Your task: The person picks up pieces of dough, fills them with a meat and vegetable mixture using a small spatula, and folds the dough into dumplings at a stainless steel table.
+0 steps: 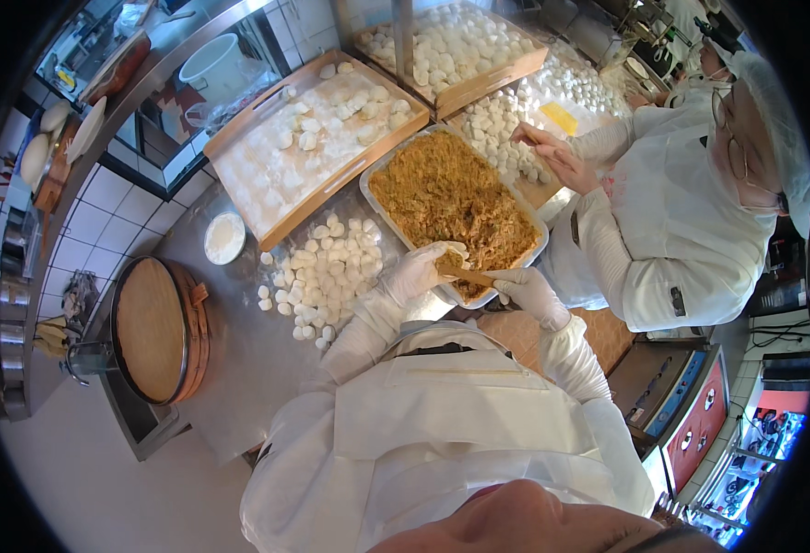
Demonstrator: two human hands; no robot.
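Note:
My gloved left hand [415, 273] cups a dough wrapper [457, 250] with brown filling in it. In my gloved right hand [531, 292] is a flat wooden spatula [467, 275], its blade against the filling at the wrapper. Both hands are over the near end of a white plastic tub [542, 242] of chopped filling [446, 180]. To the left of the tub, a loose pile of small white dough pieces [336, 259] lies on the metal worktop.
A floured wooden tray [267, 186] holding several dumplings stands behind the pile; a fuller tray [460, 52] is farther back. A flour bowl [225, 238] and a round bamboo steamer [153, 332] sit left. At right, a co-worker [681, 186] handles something above more dough pieces [498, 128].

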